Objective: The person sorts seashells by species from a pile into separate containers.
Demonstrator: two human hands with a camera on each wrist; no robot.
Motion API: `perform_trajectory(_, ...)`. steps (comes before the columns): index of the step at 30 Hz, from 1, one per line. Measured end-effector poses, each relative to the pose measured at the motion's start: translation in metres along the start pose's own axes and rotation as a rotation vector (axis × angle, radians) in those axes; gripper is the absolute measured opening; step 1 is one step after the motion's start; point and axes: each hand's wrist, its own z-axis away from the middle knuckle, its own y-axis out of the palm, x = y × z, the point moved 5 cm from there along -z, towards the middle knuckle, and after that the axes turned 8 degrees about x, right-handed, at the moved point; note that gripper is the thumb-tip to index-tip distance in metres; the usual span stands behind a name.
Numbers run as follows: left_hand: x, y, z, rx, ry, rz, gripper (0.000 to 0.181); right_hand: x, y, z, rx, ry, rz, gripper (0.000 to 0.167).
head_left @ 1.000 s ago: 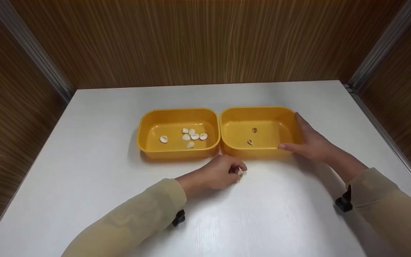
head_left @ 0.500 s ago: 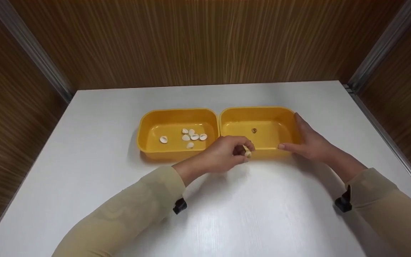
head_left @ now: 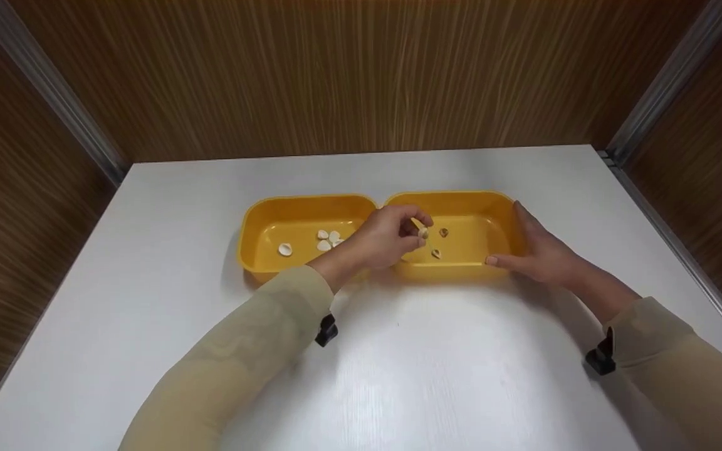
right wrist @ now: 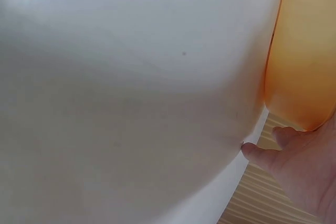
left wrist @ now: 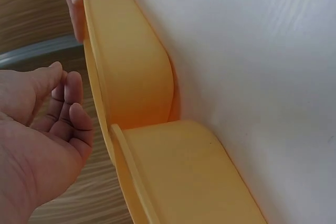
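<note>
My left hand (head_left: 376, 239) is above the inner edge where two yellow bins meet. Between thumb and fingertips it pinches a small pale shell (head_left: 423, 232), over the left part of the right bin (head_left: 477, 241). In the left wrist view the curled fingers hide the shell. On the right bin's floor lie two small brownish shells (head_left: 436, 254). My right hand (head_left: 543, 254) rests against that bin's right end, thumb along the front rim, fingers extended along the side. Several white shells (head_left: 285, 249) lie in the left bin (head_left: 273, 233), partly covered by my left forearm.
The bins stand side by side, ends touching, on a white tabletop (head_left: 436, 376). Brown wood-grain panels (head_left: 361, 75) rise behind and at both sides. A tiny dark speck (head_left: 398, 324) lies on the tabletop in front of the bins.
My left hand has lifted the pale shell off the tabletop and carried it up and over the front rim to the bins. The right hand stays on the right bin.
</note>
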Motion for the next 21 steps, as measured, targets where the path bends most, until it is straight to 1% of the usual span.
perform_trajectory(7, 0.008, -0.006, -0.011, -0.041, -0.021, 0.014, 0.025, 0.000, 0.001, 0.001, 0.007, 0.022, 0.023, 0.130)
perform_trajectory(11, 0.010, -0.009, -0.015, -0.067, -0.024, 0.062, 0.025, -0.001, 0.000, 0.001, 0.010, 0.034, 0.036, 0.131)
perform_trajectory(14, 0.011, -0.011, -0.018, -0.075, -0.029, 0.091, 0.024, 0.000, 0.000, 0.001, 0.008, 0.025, 0.024, 0.129)
perform_trajectory(16, 0.011, -0.012, -0.019, -0.072, -0.030, 0.082, 0.024, 0.001, 0.000, 0.001, 0.006, 0.018, 0.019, 0.127)
perform_trajectory(18, 0.011, -0.013, -0.021, -0.070, -0.029, 0.054, 0.025, 0.001, 0.000, 0.001, 0.009, 0.026, 0.023, 0.128)
perform_trajectory(21, 0.011, -0.014, -0.023, -0.068, -0.030, 0.017, 0.027, 0.000, -0.001, 0.001, 0.016, 0.057, 0.045, 0.131)
